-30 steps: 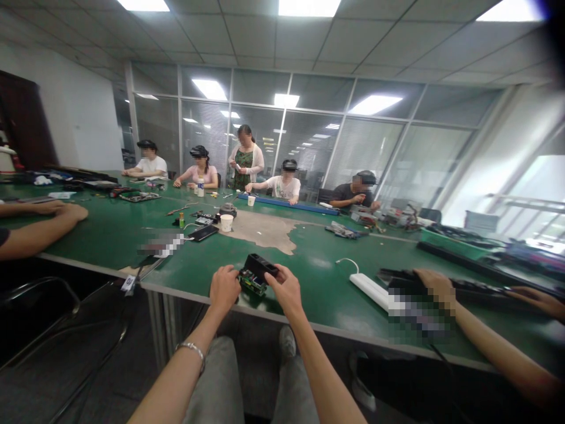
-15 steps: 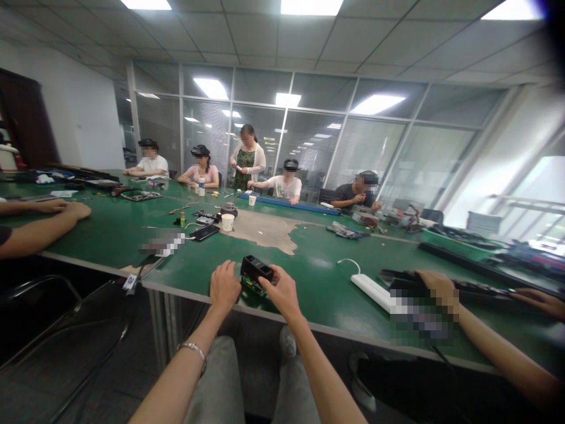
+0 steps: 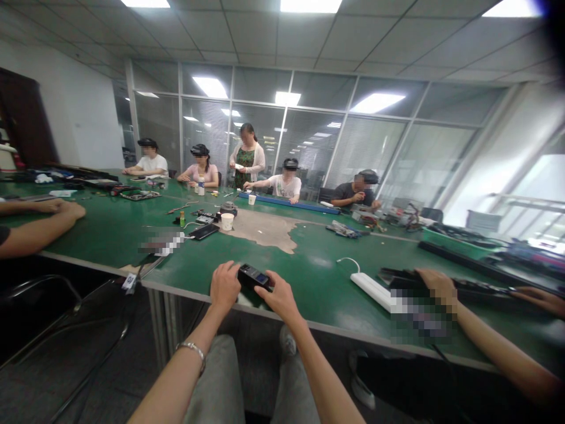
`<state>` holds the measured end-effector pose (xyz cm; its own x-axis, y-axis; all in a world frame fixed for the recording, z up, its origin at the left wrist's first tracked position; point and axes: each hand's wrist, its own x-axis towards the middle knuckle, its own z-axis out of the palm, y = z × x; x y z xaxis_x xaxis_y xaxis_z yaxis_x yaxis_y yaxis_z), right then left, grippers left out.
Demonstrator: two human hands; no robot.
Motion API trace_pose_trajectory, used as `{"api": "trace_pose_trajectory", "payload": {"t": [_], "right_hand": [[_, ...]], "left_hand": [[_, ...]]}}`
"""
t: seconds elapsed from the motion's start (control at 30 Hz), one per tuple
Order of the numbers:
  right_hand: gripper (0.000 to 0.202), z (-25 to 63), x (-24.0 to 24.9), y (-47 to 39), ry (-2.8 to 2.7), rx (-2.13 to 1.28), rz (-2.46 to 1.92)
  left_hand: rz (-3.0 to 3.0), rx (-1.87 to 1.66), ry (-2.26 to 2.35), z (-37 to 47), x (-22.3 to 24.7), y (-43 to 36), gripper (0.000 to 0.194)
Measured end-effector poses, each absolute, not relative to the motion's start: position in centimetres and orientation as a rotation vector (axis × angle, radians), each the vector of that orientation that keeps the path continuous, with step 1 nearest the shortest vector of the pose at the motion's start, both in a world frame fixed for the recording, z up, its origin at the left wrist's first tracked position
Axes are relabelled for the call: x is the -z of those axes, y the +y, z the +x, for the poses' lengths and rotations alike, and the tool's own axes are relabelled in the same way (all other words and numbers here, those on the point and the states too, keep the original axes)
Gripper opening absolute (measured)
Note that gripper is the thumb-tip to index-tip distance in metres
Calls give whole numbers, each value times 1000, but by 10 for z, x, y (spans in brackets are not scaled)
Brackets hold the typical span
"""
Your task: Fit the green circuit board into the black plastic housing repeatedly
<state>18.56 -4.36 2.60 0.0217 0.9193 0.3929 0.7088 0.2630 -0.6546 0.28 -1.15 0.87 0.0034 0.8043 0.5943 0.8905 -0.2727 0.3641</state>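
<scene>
Forearms extended forward, left grip curled, right grip pinching

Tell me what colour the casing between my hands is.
The casing is black; the head view shows it best.

Single view, worn on the head: sits above and just behind the near edge of the green surface. Faces forward across it and tilts down. Grey trousers at bottom, seen from above. Left hand and right hand close to lens, just inside near edge, below mid-frame. Far edge well off, reads small; glass partition beyond it, ceiling across the top. Very wide coverage: near edge slopes down rightward, partition leans at right. Dark blur cuts the frame's upper right corner.
</scene>
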Motion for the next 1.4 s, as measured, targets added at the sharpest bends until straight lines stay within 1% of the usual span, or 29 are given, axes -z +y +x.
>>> {"api": "trace_pose_trajectory", "payload": {"t": [0.07, 0.3, 0.5, 0.7, 0.77, 0.9, 1.1, 1.17, 1.3, 1.33, 1.4], "right_hand": [[54, 184, -24, -44, -1730, -316, -1484], [47, 180, -19, -45, -1691, -279, -1433], [36, 178, -23, -45, -1617, -338, -1410], [45, 183, -38, -37, -1384, -513, -1227], [48, 190, -39, -33, -1312, -516, -1220], [48, 209, -27, -21, -1280, -351, -1383], [46, 220, -3, -10, -1365, -185, -1599], [51, 219, 3, -10, -1376, -124, -1628], [73, 217, 10, -11, -1383, 44, -1620], [75, 217, 11, -11, -1391, 73, -1627], [68, 217, 12, -13, -1435, 89, -1663]], "left_hand": [[-2143, 1122, -1834, 3, -9, -12, 39], [-2138, 1070, -1861, 5, -11, -11, 39], [-2093, 1057, -1907, 6, -10, -11, 39], [-2080, 1026, -1901, 5, -7, -9, 40], [-2090, 1012, -1897, 5, -8, -9, 38], [-2128, 971, -1898, 5, -9, -11, 30], [-2136, 959, -1892, 5, -12, -12, 28], [-2135, 954, -1898, 5, -12, -12, 28], [-2134, 954, -1906, 6, -13, -12, 29], [-2134, 954, -1905, 6, -13, -12, 30], [-2138, 953, -1902, 6, -13, -12, 29]]}}
